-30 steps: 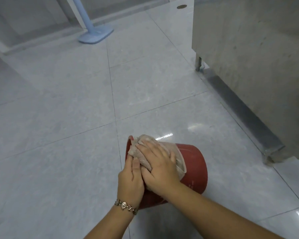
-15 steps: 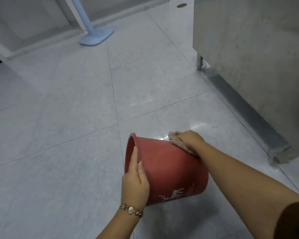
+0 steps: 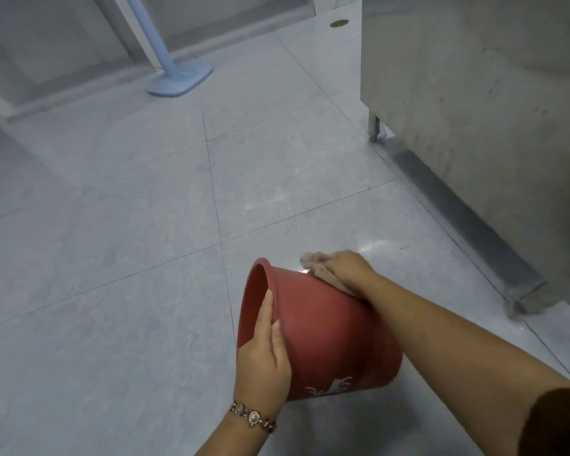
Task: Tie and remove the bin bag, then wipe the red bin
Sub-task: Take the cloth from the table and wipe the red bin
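The red bin (image 3: 326,337) lies tilted on its side over the grey tiled floor, its open mouth facing left and a white print near its base. My left hand (image 3: 264,353) grips the bin at its rim, fingers along the outer wall. My right hand (image 3: 346,269) presses a beige cloth (image 3: 316,266) against the bin's far upper side, near the rim. No bin bag is in view.
A tall grey cabinet on short metal legs (image 3: 474,126) stands to the right, close to the bin. A light blue mop head with its pole (image 3: 178,79) rests on the floor at the back, by a white wall base.
My right hand has carried the cloth from the near top of the bin over to its far side. My left hand has shifted to grip the rim, and the bin has turned slightly.
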